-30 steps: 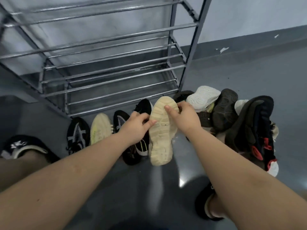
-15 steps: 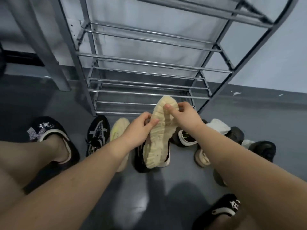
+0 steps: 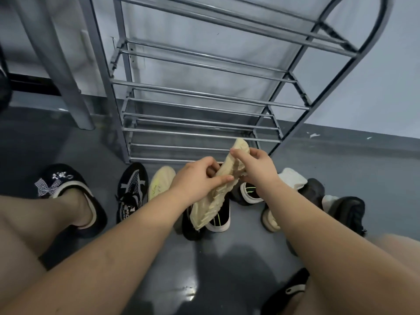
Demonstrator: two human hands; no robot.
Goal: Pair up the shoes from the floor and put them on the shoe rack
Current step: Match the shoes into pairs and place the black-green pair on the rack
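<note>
While held: cream ridged-sole sneaker (image 3: 218, 189), above the floor row, before the grey metal shoe rack (image 3: 204, 105).
Change: sole now turned more edge-on than before.
Grip: left hand (image 3: 195, 178) and right hand (image 3: 254, 169), both curled round it.
Count: one matching cream shoe (image 3: 160, 185) on floor; one black patterned sneaker (image 3: 131, 192) beside it.

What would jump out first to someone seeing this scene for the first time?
Most striking is the cream shoe held sole-up in mid-frame, gripped by the left hand and the right hand. Behind it stands the metal shoe rack, no shoes on its visible bars. A row of loose shoes lies on the grey floor before it, including a black patterned sneaker.
</note>
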